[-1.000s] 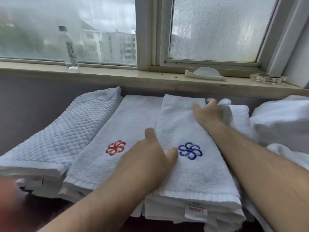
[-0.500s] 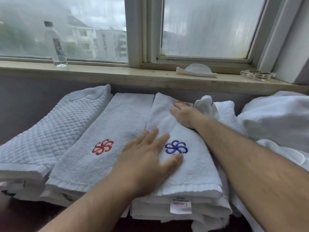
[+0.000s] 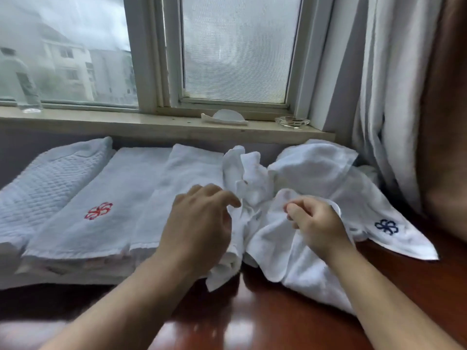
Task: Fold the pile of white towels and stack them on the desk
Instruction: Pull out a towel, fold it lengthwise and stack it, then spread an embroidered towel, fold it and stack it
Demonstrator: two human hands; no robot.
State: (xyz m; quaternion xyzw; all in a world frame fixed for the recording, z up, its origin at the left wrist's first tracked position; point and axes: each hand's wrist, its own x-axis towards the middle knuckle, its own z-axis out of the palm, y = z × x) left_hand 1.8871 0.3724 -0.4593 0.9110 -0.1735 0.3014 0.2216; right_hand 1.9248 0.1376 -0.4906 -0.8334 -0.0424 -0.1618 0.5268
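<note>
Three stacks of folded white towels lie side by side on the dark red desk [image 3: 252,311]: a quilted one [image 3: 50,183] at the left, one with a red emblem [image 3: 121,198], and a plain-topped stack [image 3: 182,188]. To their right lies a crumpled pile of white towels [image 3: 316,173], one with a blue emblem [image 3: 386,227]. My left hand [image 3: 199,228] hovers with curled fingers at the edge of a bunched towel [image 3: 245,178], holding nothing that I can see. My right hand [image 3: 316,223] pinches a fold of a crumpled towel [image 3: 275,238].
A window sill [image 3: 151,125] runs behind the towels, with a clear bottle [image 3: 25,92] at its left, a white dish [image 3: 225,117] and a glass ashtray [image 3: 292,121]. White and brown curtains [image 3: 404,97] hang at the right.
Both hands have left the folded stack with the blue emblem and moved right to the crumpled pile. The right hand now pinches a loose towel. The view has swung to the right.
</note>
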